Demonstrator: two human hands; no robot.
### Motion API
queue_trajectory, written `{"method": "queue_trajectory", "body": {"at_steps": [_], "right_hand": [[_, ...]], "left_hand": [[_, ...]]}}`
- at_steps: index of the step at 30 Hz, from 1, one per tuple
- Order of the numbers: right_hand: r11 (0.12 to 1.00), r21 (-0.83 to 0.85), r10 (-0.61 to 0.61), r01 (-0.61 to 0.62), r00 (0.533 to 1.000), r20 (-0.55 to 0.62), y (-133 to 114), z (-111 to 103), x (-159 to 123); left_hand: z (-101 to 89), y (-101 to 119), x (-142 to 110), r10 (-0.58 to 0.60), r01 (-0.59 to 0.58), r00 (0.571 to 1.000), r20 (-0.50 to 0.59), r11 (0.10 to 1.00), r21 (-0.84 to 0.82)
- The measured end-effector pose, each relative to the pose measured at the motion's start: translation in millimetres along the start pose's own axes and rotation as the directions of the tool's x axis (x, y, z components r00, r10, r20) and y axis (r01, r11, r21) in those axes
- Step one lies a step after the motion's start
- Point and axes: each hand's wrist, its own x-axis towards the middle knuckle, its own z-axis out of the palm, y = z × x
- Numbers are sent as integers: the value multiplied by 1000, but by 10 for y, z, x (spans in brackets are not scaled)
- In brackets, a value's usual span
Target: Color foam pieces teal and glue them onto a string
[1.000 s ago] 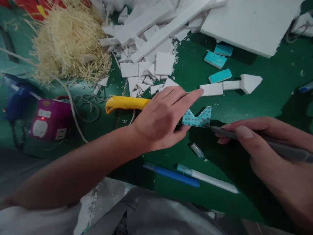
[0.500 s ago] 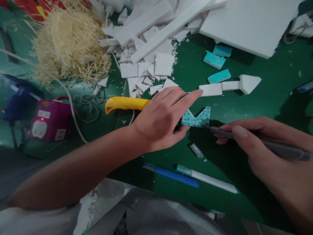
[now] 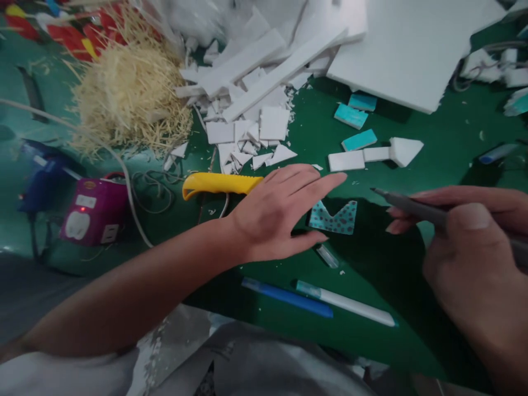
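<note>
My left hand [image 3: 280, 212] lies flat on the green mat [image 3: 371, 264], fingers stretched out, just left of a small teal dotted cut-out [image 3: 336, 218] with a notch in its top edge. The fingers sit beside the cut-out and hold nothing. My right hand [image 3: 470, 247] is closed round a grey craft knife [image 3: 416, 208]. Its tip points left and hangs above the mat, up and to the right of the cut-out, apart from it.
A yellow utility knife [image 3: 218, 184] lies behind my left hand. White foam scraps [image 3: 251, 110], a big foam sheet [image 3: 396, 49], teal blocks [image 3: 350, 115] and a straw pile [image 3: 127, 99] fill the back. Two pens [image 3: 313, 297], a clear cap [image 3: 328, 256] and a purple power box [image 3: 93, 212] lie nearer.
My right hand has lifted the grey knife off the cut-out's right edge, up and to the right. My left hand has drawn back slightly, so its fingers no longer press on the cut-out.
</note>
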Motion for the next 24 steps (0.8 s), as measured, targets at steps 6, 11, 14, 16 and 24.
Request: {"method": "queue_trajectory", "body": {"at_steps": [6,11,14,16,24], "right_hand": [[975,188,-63,116,962,-265,-78,94,116],[972,220,-20,77,968,-251,-114,63,198],[977,211,23,20,980,-198,-99,16,179],[974,220,-10,50,984,-177,-69,-6,158],[953,262,-115,153,981,-154,64,-4,152]], "left_hand": [[-69,49,120,-128,133,990,-63,987,87],[-91,63,416,-223,209,973,57,960,187],[-40,43,607,-242,214,965,99,949,234],[-26,24,680,-263,248,962,73,953,174],[-222,-32,620,-638,643,734,232,545,-538]]}}
